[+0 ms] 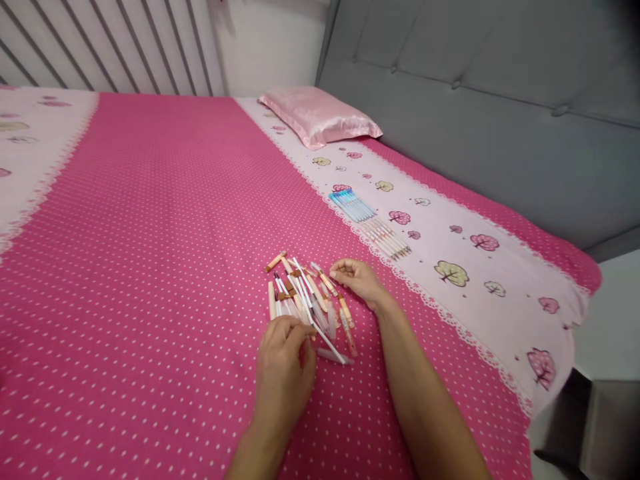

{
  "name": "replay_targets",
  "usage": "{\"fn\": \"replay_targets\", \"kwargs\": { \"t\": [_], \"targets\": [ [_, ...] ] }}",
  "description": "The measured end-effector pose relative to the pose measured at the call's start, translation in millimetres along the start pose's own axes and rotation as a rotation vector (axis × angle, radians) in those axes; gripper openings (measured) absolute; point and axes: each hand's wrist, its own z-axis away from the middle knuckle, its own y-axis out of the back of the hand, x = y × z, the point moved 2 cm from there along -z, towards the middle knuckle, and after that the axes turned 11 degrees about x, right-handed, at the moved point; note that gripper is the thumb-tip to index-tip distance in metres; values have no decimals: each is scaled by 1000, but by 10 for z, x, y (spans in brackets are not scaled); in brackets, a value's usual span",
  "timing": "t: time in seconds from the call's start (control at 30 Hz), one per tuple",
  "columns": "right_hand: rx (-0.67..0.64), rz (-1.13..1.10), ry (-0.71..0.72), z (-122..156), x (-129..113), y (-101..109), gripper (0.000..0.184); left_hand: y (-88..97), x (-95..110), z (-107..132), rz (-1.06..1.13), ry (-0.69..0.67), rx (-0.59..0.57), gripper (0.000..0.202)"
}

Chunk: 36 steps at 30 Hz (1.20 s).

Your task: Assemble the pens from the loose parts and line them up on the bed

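Note:
A loose pile of pen parts (305, 293) lies on the pink dotted bedsheet (150, 233): peach barrels, caps and thin white refills. My left hand (285, 363) rests at the near edge of the pile, fingers curled and pinched on a thin white refill that sticks out to the right. At the pile's right side is my right hand (357, 279), its fingers curled together over a peach piece. What it holds, if anything, is hidden.
A tidy row of blue pens (351, 203) and peach pens (386, 239) lies on the pale tree-print border to the right. A pink satin pillow (320, 115) sits at the head, by a grey padded headboard (500, 120). The bed's edge drops off at right.

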Motion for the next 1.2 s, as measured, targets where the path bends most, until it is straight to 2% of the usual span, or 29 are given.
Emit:
{"fn": "replay_targets", "kwargs": {
  "t": [0.17, 0.3, 0.4, 0.53, 0.67, 0.8, 0.9, 1.07, 1.2],
  "targets": [
    [-33, 26, -55, 25, -24, 42, 27, 25, -38, 5, 0, 66, 56, 19],
    [-40, 23, -88, 32, -24, 56, 27, 116, -144, -28, -111, 119, 188, 16],
    [-30, 15, -93, 29, -8, 52, 28, 178, -236, -46, -204, 200, 252, 21],
    [-21, 11, -91, 24, 11, 45, 29, 121, -303, -16, -247, 262, 154, 38],
    [-15, 13, -82, 27, 7, 41, 30, -1, -314, 44, -280, 247, 33, 46],
    [3, 14, -52, 29, -4, 31, 30, -31, -298, 61, -334, 188, -3, 46],
    [-3, -2, 5, 38, -28, 10, 29, -5, -285, 48, -333, 203, 8, 45],
    [-106, 39, 101, 130, -202, -32, 26, 61, -265, 18, -207, 341, 100, 42],
    [-311, 234, 145, 312, -453, -102, 21, 126, -220, 11, -71, 473, 293, 35]
  ]
}}
